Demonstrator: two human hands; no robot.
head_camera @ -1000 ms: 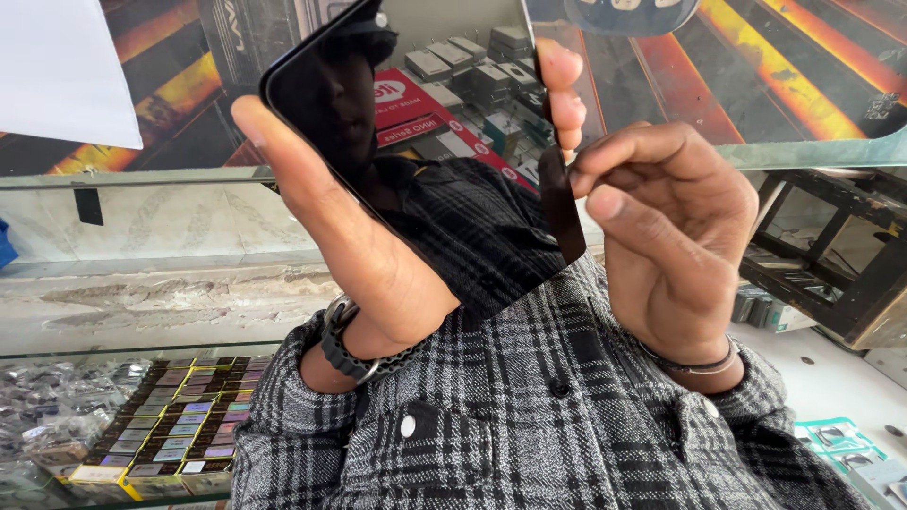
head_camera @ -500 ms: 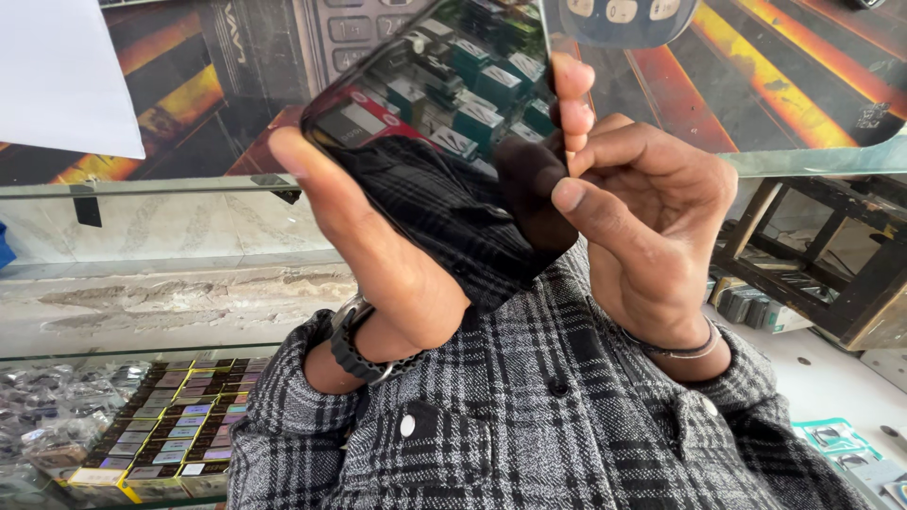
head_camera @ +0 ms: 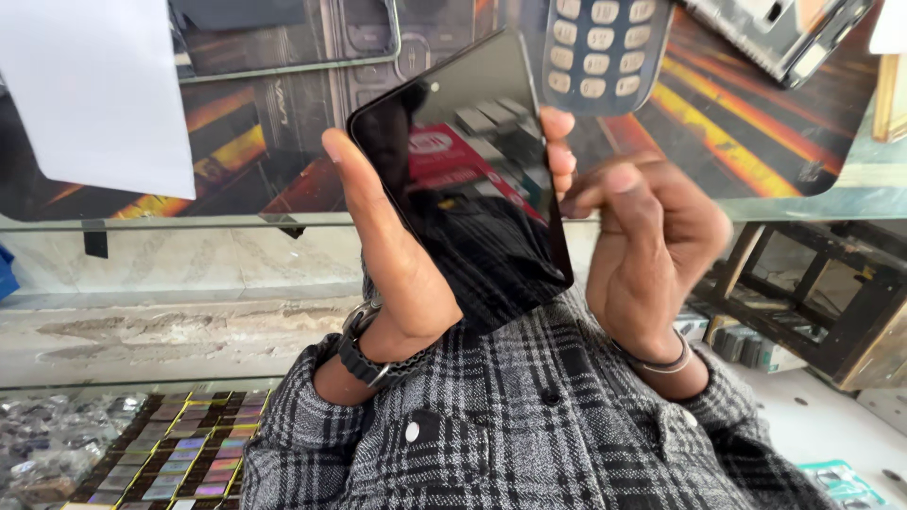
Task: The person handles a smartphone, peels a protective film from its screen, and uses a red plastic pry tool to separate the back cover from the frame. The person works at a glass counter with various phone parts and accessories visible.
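My left hand (head_camera: pixel 402 274) is shut around a black smartphone (head_camera: pixel 468 179), thumb along its left edge and fingertips curling over the right edge. The phone stands upright with its dark glossy screen facing me, mirroring shelves and my plaid shirt. A black watch (head_camera: pixel 364 354) is on that wrist. My right hand (head_camera: pixel 652 250) hovers just right of the phone with its fingers curled in and slightly blurred. I see nothing in it. A thin bracelet (head_camera: pixel 657 362) circles that wrist. Grey plaid sleeves (head_camera: pixel 529 434) fill the bottom of the view.
Behind the hands lies a glass counter top (head_camera: pixel 803 203) over a poster of keypad phones (head_camera: pixel 605 52). A white sheet (head_camera: pixel 94 90) covers the upper left. Rows of small parts (head_camera: pixel 179 463) sit under glass at lower left. A dark wooden frame (head_camera: pixel 812 293) stands at right.
My right hand has come off the phone's right edge, where it was pinching, and moved slightly right. The phone has shifted in my left hand and its reflection has changed.
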